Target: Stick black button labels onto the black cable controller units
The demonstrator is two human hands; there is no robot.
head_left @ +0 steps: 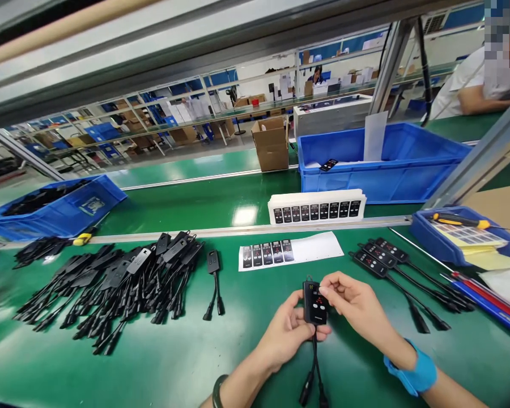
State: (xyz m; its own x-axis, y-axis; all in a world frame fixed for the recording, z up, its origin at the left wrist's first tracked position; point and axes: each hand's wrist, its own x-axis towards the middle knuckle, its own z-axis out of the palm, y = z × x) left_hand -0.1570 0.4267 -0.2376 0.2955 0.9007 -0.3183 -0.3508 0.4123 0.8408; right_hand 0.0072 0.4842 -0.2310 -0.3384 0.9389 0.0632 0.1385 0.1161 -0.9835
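My left hand (287, 334) holds a black controller (315, 309) upright by its sides, and two short cables with plugs hang from its lower end. On its face are a small display, red marks and white buttons. My right hand (355, 303) has thumb and forefinger pressed together at the controller's upper right edge; whether anything is between them is too small to tell. Beyond the hands lies a white sheet (314, 249) with several black labels on its left part. Several labelled controllers (370, 263) lie to the right, and one without a label (213, 262) lies left.
A large pile of black controllers (140, 260) covers the left bench. Behind stand a white label stack (318, 198), a blue bin (374, 175) and a cardboard box (271, 147). Screwdrivers (488, 297) and a blue tray (433, 243) are at right. A person in white (463, 85) sits beyond.
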